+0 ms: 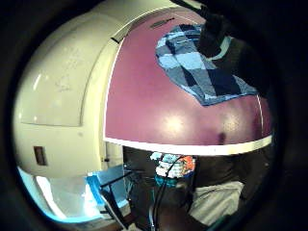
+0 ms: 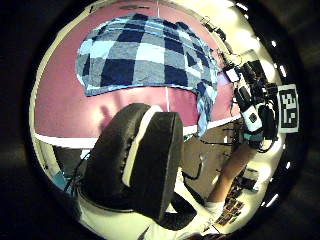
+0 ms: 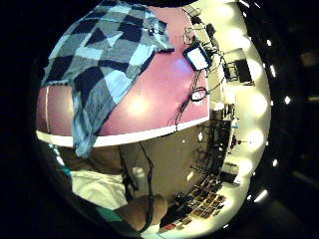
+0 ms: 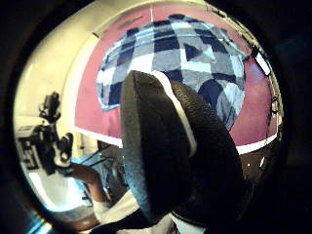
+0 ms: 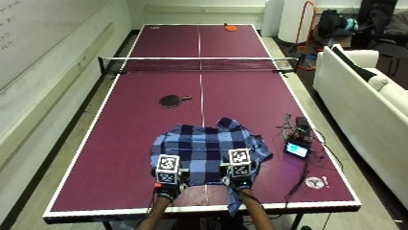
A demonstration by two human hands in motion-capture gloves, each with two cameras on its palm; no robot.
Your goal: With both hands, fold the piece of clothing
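The checked shirt (image 5: 207,152) lies spread near the table's (image 5: 127,120) near edge, one end hanging over it. The left hand (image 5: 169,184) and right hand (image 5: 237,179) hover at its near hem; whether their fingers grip, I cannot tell.

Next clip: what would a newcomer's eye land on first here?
The blue-and-white checked cloth garment, spread flat at the near end of the long maroon table-tennis table, with one corner hanging over the near edge. Both gloved hands, left hand and right hand, sit at its near hem. Farther up the table lies a dark paddle, short of the net.
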